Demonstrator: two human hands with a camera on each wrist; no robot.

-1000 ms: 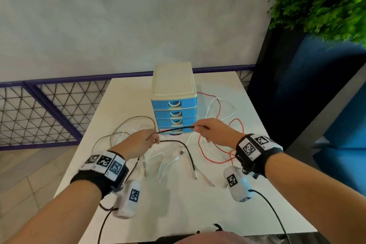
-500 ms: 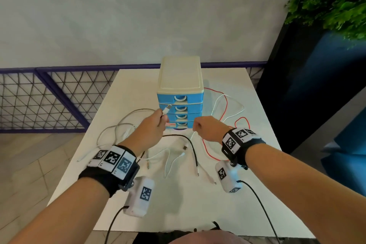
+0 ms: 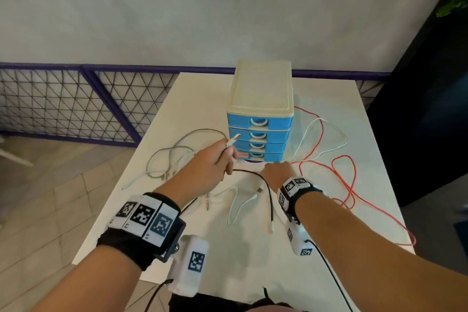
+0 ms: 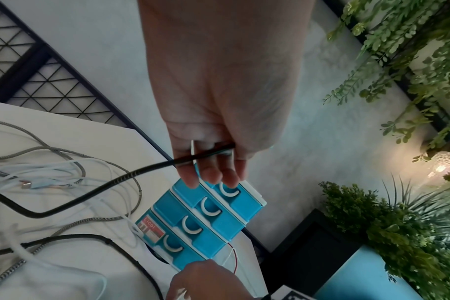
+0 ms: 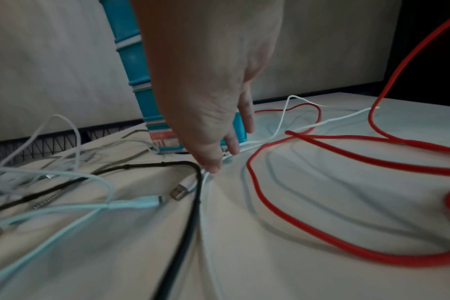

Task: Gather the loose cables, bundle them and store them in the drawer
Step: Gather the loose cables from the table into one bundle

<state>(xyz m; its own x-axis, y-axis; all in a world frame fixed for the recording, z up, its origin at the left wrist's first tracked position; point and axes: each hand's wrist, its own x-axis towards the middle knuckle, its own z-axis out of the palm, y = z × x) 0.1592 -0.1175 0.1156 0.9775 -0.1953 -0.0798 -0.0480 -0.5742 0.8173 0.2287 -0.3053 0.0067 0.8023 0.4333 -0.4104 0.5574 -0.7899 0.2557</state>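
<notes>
A black cable (image 3: 253,173) runs from my left hand (image 3: 224,158) down across the white table (image 3: 253,261). That hand's fingers (image 4: 208,172) curl round the black cable (image 4: 103,186) in front of the blue drawer unit (image 3: 260,119), and a USB plug (image 3: 234,139) sticks up from the fist. All drawers are closed. My right hand (image 3: 274,172) reaches down at the unit's foot, its straight fingertips (image 5: 213,167) on a thin white cable (image 5: 283,121). A red cable (image 3: 352,185) loops at the right, and a grey braided cable (image 3: 162,157) lies at the left.
More white cables with plugs (image 3: 235,208) lie between my forearms. A purple mesh fence (image 3: 76,104) stands behind and left of the table. A dark planter (image 3: 417,109) with green plants (image 4: 411,223) stands close on the right. The table's right edge is near the red cable.
My right hand has let go of the black cable and dropped to the table by the drawer unit's base. My left hand has lifted its end of the cable, plug pointing up.
</notes>
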